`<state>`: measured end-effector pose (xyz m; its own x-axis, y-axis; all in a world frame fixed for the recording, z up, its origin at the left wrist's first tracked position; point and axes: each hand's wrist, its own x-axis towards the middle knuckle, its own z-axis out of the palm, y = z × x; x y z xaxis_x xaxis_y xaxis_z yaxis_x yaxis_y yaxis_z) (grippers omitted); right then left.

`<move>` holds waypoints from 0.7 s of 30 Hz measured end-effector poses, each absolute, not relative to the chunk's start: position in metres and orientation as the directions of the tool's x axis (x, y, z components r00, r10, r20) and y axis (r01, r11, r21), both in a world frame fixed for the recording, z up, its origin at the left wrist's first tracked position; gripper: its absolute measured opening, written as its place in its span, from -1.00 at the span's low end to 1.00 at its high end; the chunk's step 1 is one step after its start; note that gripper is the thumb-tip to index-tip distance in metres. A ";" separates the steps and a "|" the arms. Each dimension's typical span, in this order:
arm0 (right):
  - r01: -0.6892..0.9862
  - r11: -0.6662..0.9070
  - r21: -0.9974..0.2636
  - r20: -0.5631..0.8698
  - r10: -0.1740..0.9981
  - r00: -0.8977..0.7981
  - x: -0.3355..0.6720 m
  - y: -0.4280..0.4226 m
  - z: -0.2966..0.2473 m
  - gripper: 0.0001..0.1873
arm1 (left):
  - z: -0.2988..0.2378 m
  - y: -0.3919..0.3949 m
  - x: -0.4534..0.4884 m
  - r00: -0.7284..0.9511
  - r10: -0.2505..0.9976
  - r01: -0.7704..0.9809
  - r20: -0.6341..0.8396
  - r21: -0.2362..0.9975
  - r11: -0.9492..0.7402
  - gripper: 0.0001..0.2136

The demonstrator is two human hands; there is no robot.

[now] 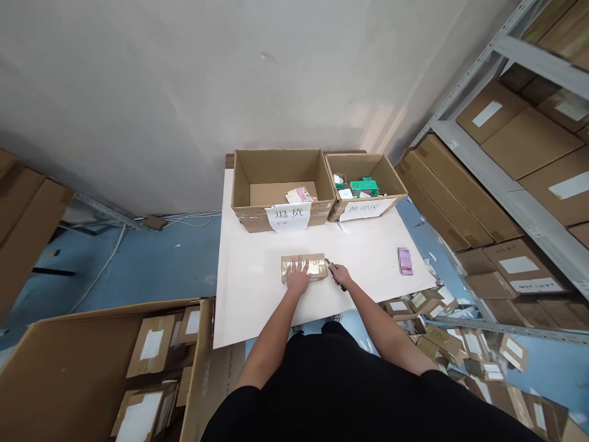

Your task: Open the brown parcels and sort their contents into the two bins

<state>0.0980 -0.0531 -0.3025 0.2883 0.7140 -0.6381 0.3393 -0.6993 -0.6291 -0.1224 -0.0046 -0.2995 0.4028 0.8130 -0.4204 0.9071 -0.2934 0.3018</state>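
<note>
A small taped cardboard box (pixel 317 261) lies on the white table (pixel 248 276) in front of me. Flat on its top rests my left hand (pixel 298 277), fingers spread. My right hand (pixel 340 275) is wrapped round a utility knife (pixel 330 264) with a dark handle. The knife's tip is close to the box's right end; whether it touches the cardboard is too small to tell.
Behind stand two open cartons with handwritten paper signs: a larger one (pixel 257 215) and a smaller one (pixel 334 212) holding green boxes. A purple packet (pixel 405 261) lies at the right. A big carton (pixel 69 356) of parcels stands left; shelves (pixel 510 190) and discarded boxes are right.
</note>
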 end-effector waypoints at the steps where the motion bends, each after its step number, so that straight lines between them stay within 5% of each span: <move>1: 0.336 -0.695 -0.635 -0.641 0.718 0.272 0.098 -0.054 -0.301 -0.47 | -0.300 -0.004 -0.122 0.399 0.812 0.909 -0.427 0.300 -0.290 -0.37; 10: 0.339 -0.678 -0.652 -0.674 0.723 0.150 0.108 -0.096 -0.298 -0.50 | -0.299 -0.004 -0.124 0.408 0.803 0.909 -0.433 0.269 -0.317 -0.38; 17: 0.112 -0.789 -0.605 -0.645 0.567 0.513 0.107 -0.130 -0.326 -0.45 | -0.277 0.031 -0.129 0.435 0.819 0.899 -0.373 0.225 -0.375 -0.44; 21: 0.170 -0.841 -0.514 -0.599 0.493 0.631 0.115 -0.154 -0.346 -0.72 | -0.275 0.054 -0.148 0.440 0.792 0.898 -0.423 0.228 -0.376 -0.23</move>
<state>0.1150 -0.1541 -0.3462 0.6306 0.4932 -0.5993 0.1698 -0.8411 -0.5135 -0.1478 0.0544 -0.2748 0.4397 0.7921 -0.4234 0.8979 -0.3765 0.2281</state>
